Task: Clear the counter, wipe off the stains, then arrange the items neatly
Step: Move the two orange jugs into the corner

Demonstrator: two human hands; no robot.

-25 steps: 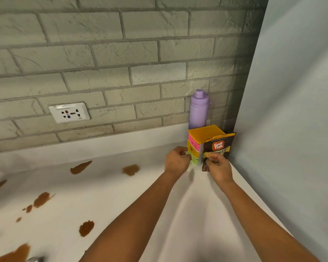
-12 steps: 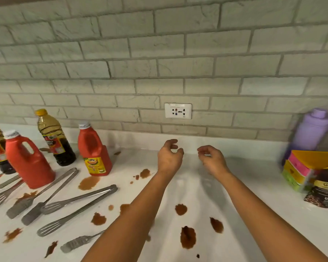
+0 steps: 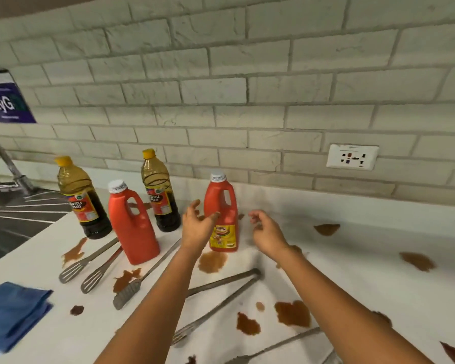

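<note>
On the white counter [image 3: 365, 271] stand two red jugs and two dark sauce bottles with yellow caps. My left hand [image 3: 197, 227] hovers open just in front of the right red jug [image 3: 222, 206], fingers spread. My right hand [image 3: 267, 232] is open to the right of that jug, holding nothing. The other red jug [image 3: 132, 224] stands between the sauce bottles [image 3: 83, 200] [image 3: 160, 193]. Several metal tongs [image 3: 95, 261] [image 3: 216, 300] lie flat among brown stains [image 3: 292, 312] [image 3: 212, 261]. A folded blue cloth [image 3: 13, 313] lies at the front left.
A steel sink with drainboard [image 3: 19, 216] and tap [image 3: 8, 164] sits at the far left. A brick-tile wall runs along the back with a socket plate [image 3: 352, 156] and a purple sign [image 3: 4, 102].
My view swung left from the corner with the purple bottle and snack packs to the bottles and tongs. Both hands let go there and now hover open by the right red jug.
</note>
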